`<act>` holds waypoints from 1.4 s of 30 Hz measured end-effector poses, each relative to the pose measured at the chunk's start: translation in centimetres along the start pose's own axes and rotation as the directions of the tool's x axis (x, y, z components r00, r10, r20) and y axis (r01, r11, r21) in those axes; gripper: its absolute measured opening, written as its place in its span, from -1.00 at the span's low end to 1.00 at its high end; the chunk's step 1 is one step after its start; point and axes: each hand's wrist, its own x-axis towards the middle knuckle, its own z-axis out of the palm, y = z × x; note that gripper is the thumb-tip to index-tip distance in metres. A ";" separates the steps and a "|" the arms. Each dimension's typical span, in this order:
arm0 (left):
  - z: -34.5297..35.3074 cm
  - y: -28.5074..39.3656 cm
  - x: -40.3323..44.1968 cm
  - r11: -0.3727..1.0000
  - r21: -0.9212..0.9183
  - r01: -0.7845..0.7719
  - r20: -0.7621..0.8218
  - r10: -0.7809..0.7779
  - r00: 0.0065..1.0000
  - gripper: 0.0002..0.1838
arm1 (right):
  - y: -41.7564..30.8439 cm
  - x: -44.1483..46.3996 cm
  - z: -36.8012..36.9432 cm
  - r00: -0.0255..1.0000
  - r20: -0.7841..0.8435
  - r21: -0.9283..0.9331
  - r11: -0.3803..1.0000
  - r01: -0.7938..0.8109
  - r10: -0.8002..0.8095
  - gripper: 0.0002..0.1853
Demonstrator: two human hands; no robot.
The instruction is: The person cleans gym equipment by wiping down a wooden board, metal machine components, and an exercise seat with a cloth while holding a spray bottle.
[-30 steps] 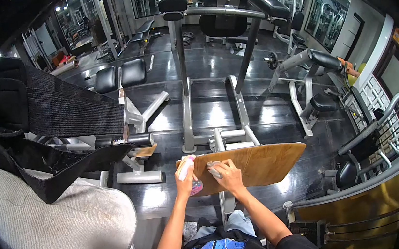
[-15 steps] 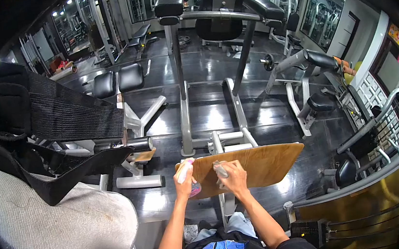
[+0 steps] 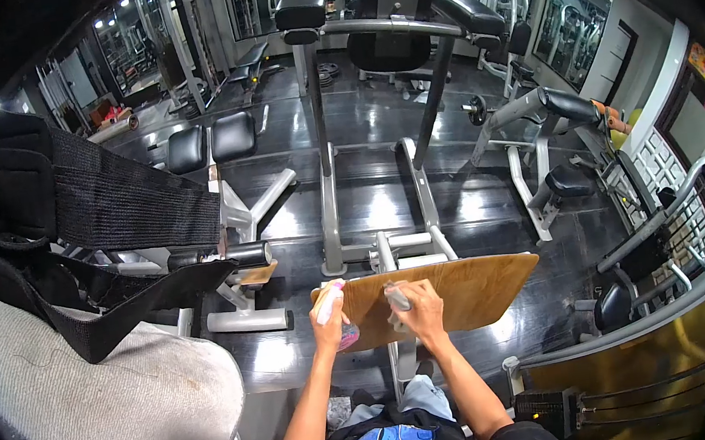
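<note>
My left hand (image 3: 327, 324) is wrapped round a spray bottle (image 3: 348, 335) with a white and pink head and pink liquid, at the left end of a tilted wooden board (image 3: 471, 289). In my right hand (image 3: 421, 309) is a bunched grey cloth (image 3: 397, 298), held against the face of the board left of its middle. The board is fixed on a grey metal frame (image 3: 387, 255). My right fingers are closed round the cloth and partly hide it.
A black padded machine (image 3: 135, 191) and a light grey mat (image 3: 104, 392) are at the left. Ahead stands a frame with black pads (image 3: 387, 14). A curved rail (image 3: 639, 329) borders the right. Other gym machines (image 3: 550, 182) stand beyond.
My right hand has moved right along the board with the cloth. My left hand stays at the board's left end with the bottle. The view has shifted slightly.
</note>
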 end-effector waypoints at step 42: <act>7.3 1.6 0.9 0.989 0.090 0.114 0.002 -0.115 0.993 -0.77 | 4.4 1.7 -4.1 0.984 0.157 0.017 0.997 0.079 -0.081 -0.61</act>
